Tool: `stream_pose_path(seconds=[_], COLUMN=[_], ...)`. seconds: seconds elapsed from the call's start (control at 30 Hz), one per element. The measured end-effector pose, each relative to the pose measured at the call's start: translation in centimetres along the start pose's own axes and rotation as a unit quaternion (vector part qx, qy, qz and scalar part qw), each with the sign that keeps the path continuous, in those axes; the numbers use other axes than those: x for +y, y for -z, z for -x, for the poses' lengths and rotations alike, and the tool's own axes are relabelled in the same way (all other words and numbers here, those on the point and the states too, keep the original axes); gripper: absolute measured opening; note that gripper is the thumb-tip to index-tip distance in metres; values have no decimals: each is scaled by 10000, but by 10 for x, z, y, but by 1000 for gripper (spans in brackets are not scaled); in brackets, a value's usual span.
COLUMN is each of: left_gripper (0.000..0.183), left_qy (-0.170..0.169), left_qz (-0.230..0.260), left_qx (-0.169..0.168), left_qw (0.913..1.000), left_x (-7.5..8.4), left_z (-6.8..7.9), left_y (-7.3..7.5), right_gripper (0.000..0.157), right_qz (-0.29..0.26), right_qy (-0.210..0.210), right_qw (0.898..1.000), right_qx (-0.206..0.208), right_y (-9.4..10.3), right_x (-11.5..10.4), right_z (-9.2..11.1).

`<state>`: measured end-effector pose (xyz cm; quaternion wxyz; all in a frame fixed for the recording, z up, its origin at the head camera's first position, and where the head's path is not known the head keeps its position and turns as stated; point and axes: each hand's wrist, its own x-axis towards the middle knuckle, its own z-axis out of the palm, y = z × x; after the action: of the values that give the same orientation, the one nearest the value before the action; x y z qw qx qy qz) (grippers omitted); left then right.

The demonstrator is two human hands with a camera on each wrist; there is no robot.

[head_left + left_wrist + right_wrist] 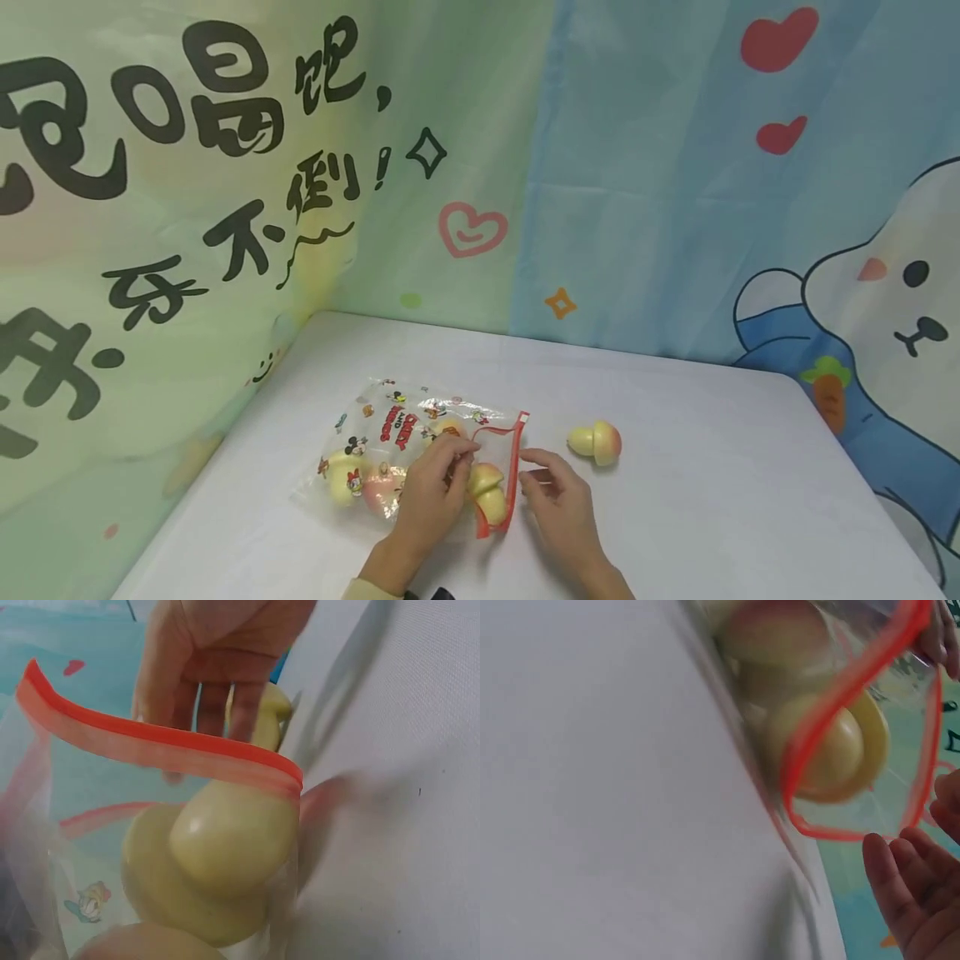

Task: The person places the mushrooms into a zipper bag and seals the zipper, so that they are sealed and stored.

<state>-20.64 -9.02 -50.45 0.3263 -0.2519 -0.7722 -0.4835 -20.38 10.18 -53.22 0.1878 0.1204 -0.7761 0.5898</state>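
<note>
A clear zip bag (pixel 405 417) with cartoon prints and a red zip edge (pixel 515 467) lies on the table, its mouth gaping to the right. My left hand (pixel 435 492) pinches the bag's film beside the mouth. Just inside the opening sits a pale yellow toy mushroom (pixel 489 496); the left wrist view shows the same mushroom (pixel 232 840) close behind the red strip. Near the zip edge is my right hand (pixel 558 504), fingers loosely bent and holding nothing. Its fingertips (pixel 877 855) come close to the red strip; contact is unclear.
Other toy mushrooms, one yellow (pixel 343 479) and one pink (pixel 382 492), show through the film deeper in the bag. Another mushroom (pixel 597 442) with a pinkish cap lies loose on the white table (pixel 712 500), beyond my right hand. A printed curtain (pixel 637 208) hangs behind.
</note>
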Motion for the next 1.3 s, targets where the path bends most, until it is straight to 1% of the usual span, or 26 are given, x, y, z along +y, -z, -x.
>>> stream_pose_path(seconds=[0.1, 0.17, 0.23, 0.33, 0.4, 0.47, 0.5, 0.57, 0.67, 0.73, 0.8, 0.87, 1.0, 1.13, 1.2, 1.3], left_gripper=[18, 19, 19, 19, 19, 19, 19, 19, 19, 19, 20, 20, 20, 21, 21, 19], left_qy=[51, 19, 14, -6, 67, 145, 203, 238, 234, 214, 185, 119, 35, 73, 71, 56], left_qz=[5, -16, -21, -66, -81, -109, -98, -83, -32, 9, 21, 10, 3, 2, 5, 18], left_qx=[51, 145, 203, 226, 192, 155, 132, 117, 93, 102, 114, 163, 194, 172, 182, 187], left_qw=[10000, 9999, 9998, 9997, 9998, 9997, 9997, 9996, 9997, 9997, 9998, 9998, 9998, 9998, 9998, 9998], left_x=[-1, -2, -1, -1, -1, -1, 0, 0, -1, -1, -1, -2, -4, -4, -4, -3], left_z=[0, 0, 0, 0, 0, 1, 1, 1, 1, 1, 1, 0, 0, 0, 1, 0], left_y=[-1, -1, -1, 0, 0, 0, 1, 1, 0, 0, -1, -1, -1, -1, -1, -1], right_gripper=[29, 28, 27, 30, 35, 42, 45, 53, 62, 69, 73, 76, 73, 69, 69, 69], right_qz=[325, 568, 845, 1289, 1457, 1564, 1620, 1620, 1682, 1730, 1784, 1865, 2067, 2135, 2004, 1693], right_qy=[128, 275, 430, 537, 420, 191, 52, -245, -760, -1077, -1302, -1402, -1552, -1734, -1835, -2051], right_qw=[9973, 9917, 9827, 9629, 9517, 9466, 9465, 9524, 9638, 9678, 9686, 9680, 9633, 9598, 9609, 9624], right_qx=[653, 1121, 1591, 2311, 2671, 2814, 2791, 2572, 1926, 1475, 1139, 928, 724, 554, 532, 558], right_y=[13, 23, 33, 45, 52, 58, 60, 64, 69, 70, 70, 68, 66, 68, 69, 69], right_x=[1, 2, 4, 9, 15, 20, 22, 25, 28, 31, 34, 37, 40, 40, 38, 29], right_z=[-8, -13, -18, -23, -27, -30, -31, -32, -32, -31, -31, -33, -36, -38, -38, -37])
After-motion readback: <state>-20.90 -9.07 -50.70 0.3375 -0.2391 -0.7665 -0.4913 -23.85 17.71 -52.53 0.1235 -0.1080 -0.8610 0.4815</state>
